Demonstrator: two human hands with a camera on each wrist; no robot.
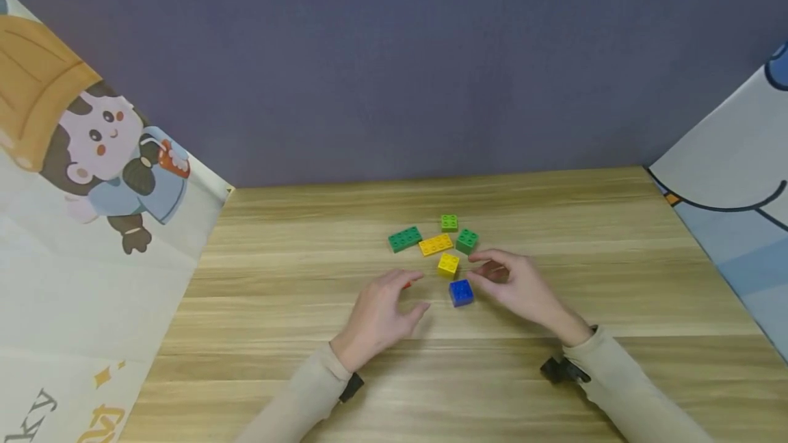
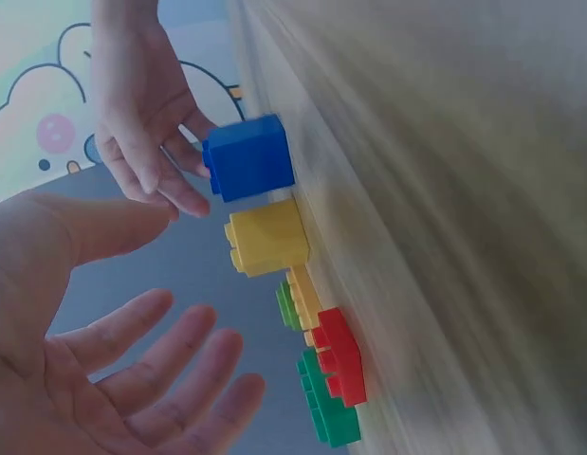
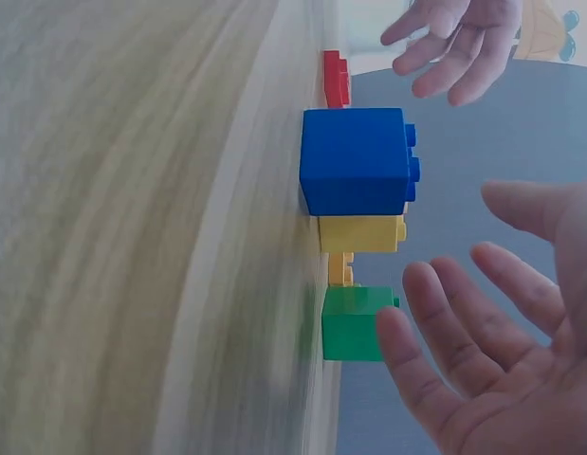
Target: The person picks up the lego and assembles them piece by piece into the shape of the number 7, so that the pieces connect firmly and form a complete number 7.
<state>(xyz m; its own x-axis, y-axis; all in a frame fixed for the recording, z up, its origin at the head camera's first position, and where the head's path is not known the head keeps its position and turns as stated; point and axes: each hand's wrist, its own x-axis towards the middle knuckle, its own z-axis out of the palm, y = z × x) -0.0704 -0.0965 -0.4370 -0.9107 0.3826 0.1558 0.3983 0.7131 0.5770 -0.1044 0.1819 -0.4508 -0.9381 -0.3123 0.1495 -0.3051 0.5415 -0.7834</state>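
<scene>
Several toy building bricks lie on the wooden table. My left hand (image 1: pixel 382 313) hovers over a flat red brick (image 2: pixel 340 357), which it mostly hides in the head view; its fingers are spread and hold nothing. To the right of the blue brick (image 1: pixel 461 292) is my right hand (image 1: pixel 517 286), fingers loosely bent, nothing in its grasp. A yellow brick (image 1: pixel 448 266) sits just beyond the blue one. Farther back are a green brick (image 1: pixel 466 241), a flat yellow-orange brick (image 1: pixel 436 245), a flat dark green brick (image 1: pixel 405 238) and a light green brick (image 1: pixel 449 223).
The wooden table (image 1: pixel 277 258) meets a dark blue-grey panel (image 1: pixel 394 67) at its back edge. Cartoon-printed white sheets flank it, one on the left (image 1: pixel 74 279) and one on the right (image 1: pixel 726 149). Dark wrist devices (image 1: pixel 560 369) sit at the sleeves.
</scene>
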